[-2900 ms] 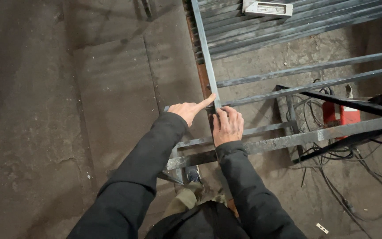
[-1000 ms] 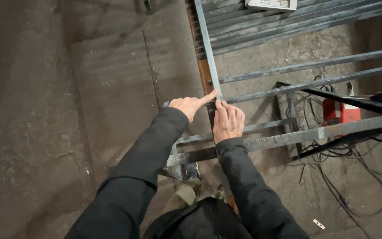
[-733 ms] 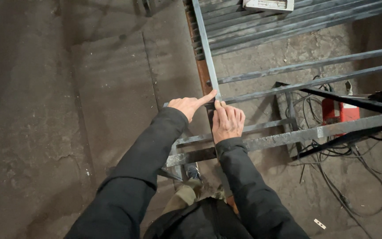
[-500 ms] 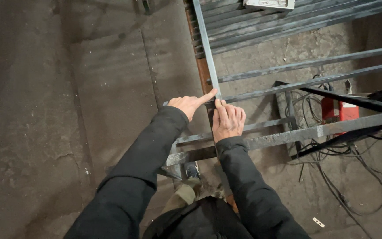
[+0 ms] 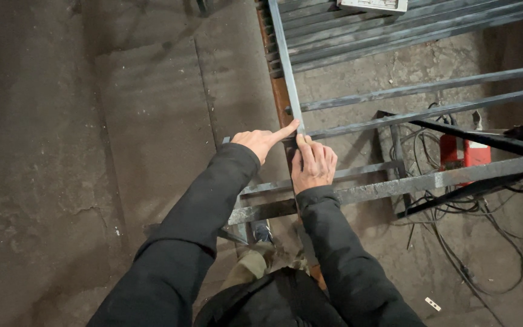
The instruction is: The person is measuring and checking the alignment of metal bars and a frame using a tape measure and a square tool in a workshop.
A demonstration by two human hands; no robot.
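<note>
A long grey steel bar [image 5: 281, 57] runs away from me across a frame of steel bars [image 5: 394, 91]. My left hand [image 5: 263, 141] is curled, its forefinger stretched out and touching the near end of that bar. Beside it my right hand [image 5: 313, 165] lies palm down, fingers together, on the same bar end where it meets a cross bar [image 5: 388, 122]. Neither hand holds a tool. Both arms wear black sleeves.
A rusty flat beam [image 5: 394, 186] crosses under my wrists on a metal stand [image 5: 394, 145]. A red welding machine [image 5: 464, 152] with tangled black cables [image 5: 485, 242] sits on the floor at right. Stacked steel bars [image 5: 394, 27] lie at top. Concrete floor [image 5: 92, 151] spreads left.
Both hands stay at the bar end. Only the camera has shifted slightly.
</note>
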